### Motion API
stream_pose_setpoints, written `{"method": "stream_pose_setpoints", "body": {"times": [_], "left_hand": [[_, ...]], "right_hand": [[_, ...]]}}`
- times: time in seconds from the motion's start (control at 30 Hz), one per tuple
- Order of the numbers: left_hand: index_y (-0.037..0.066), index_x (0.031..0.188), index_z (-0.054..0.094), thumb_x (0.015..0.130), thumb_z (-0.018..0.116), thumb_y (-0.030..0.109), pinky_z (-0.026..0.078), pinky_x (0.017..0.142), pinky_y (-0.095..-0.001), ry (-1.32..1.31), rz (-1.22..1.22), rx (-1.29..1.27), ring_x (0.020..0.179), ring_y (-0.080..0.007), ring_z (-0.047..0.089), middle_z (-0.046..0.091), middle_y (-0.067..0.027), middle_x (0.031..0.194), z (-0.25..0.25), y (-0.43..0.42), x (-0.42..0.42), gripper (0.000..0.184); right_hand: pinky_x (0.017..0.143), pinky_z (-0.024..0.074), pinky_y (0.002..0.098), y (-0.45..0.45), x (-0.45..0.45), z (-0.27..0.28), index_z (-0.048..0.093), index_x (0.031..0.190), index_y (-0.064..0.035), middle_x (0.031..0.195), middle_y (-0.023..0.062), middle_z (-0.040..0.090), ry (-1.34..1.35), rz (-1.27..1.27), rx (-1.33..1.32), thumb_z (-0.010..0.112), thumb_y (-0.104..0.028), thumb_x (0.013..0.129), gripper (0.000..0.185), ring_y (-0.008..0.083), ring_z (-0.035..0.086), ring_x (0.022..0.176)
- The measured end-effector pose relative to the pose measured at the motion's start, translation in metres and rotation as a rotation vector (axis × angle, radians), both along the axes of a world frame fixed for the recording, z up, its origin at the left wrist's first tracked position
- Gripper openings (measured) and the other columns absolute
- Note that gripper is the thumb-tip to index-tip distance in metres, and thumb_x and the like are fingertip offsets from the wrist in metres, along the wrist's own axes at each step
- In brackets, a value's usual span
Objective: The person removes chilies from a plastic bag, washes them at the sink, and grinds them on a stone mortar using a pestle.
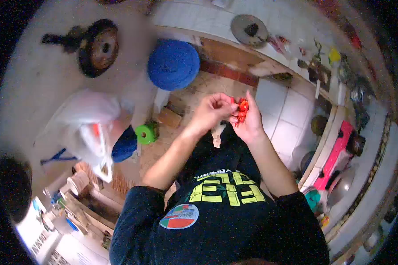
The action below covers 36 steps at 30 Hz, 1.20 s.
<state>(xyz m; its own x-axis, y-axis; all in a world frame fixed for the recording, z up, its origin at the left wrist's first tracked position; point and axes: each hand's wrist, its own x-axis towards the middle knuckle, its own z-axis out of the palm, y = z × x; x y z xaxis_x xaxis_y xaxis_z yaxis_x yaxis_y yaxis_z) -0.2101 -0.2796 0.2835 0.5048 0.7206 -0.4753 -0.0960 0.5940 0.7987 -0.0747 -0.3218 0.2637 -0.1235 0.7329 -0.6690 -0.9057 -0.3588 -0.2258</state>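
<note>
Several small, glossy red chili peppers (242,110) lie in my right hand (252,122), whose palm is cupped around them with the fingers pointing up. From the left, my left hand (212,111) reaches to the same peppers, thumb and fingertips pinched together at a red piece. Its fingertips partly cover the peppers. Both hands are held in front of my dark printed T-shirt (225,225), above the floor.
A blue round lid or tub (173,65) stands ahead. Left are a hanging white plastic bag (95,115), a wall-hung dark round object (99,47) and a green roll-shaped item (146,133). Along the right runs a tiled counter (362,172) with a pink item (334,154); a round plate (248,30) sits farther ahead.
</note>
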Motion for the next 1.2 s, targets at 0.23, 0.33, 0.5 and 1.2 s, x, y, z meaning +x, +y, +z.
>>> {"method": "stream_pose_setpoints", "body": {"times": [0.23,0.33,0.5,1.2], "left_hand": [[0.000,0.075,0.062,0.074,0.074,0.019,0.044,0.055,-0.0272,0.552,0.154,0.506,0.058,-0.0111,0.055,0.062,-0.0072,0.066,0.040,-0.061,-0.014,0.023],[0.000,0.073,0.061,0.073,0.075,0.021,0.045,0.053,-0.0292,0.687,0.303,0.514,0.055,-0.0133,0.055,0.061,-0.0100,0.062,0.063,-0.094,-0.038,0.026],[0.001,0.070,0.059,0.072,0.076,0.023,0.044,0.051,-0.0295,0.827,0.515,0.462,0.052,-0.0131,0.053,0.058,-0.0085,0.058,0.074,-0.135,-0.053,0.028],[0.003,0.072,0.058,0.077,0.070,0.020,0.042,0.056,-0.0257,0.875,0.868,0.315,0.059,-0.0076,0.048,0.055,-0.0018,0.060,0.084,-0.239,-0.131,0.021]], "right_hand": [[0.068,0.0520,0.0320,-0.028,-0.021,0.002,0.056,0.082,-0.0129,0.078,0.0028,0.061,0.015,0.170,-0.055,0.049,-0.043,0.093,0.033,0.0194,0.061,0.076],[0.069,0.0511,0.0315,-0.041,-0.051,0.028,0.053,0.081,-0.0132,0.078,0.0033,0.060,0.045,0.332,-0.042,0.051,-0.042,0.092,0.031,0.0193,0.059,0.074],[0.068,0.0500,0.0328,-0.058,-0.079,0.028,0.051,0.081,-0.0131,0.076,0.0065,0.058,0.127,0.581,0.037,0.046,-0.044,0.094,0.033,0.0193,0.057,0.072],[0.060,0.0508,0.0284,-0.116,-0.178,0.049,0.052,0.082,-0.0136,0.071,0.0047,0.061,0.144,1.046,0.052,0.043,-0.044,0.095,0.035,0.0169,0.061,0.068]]}}
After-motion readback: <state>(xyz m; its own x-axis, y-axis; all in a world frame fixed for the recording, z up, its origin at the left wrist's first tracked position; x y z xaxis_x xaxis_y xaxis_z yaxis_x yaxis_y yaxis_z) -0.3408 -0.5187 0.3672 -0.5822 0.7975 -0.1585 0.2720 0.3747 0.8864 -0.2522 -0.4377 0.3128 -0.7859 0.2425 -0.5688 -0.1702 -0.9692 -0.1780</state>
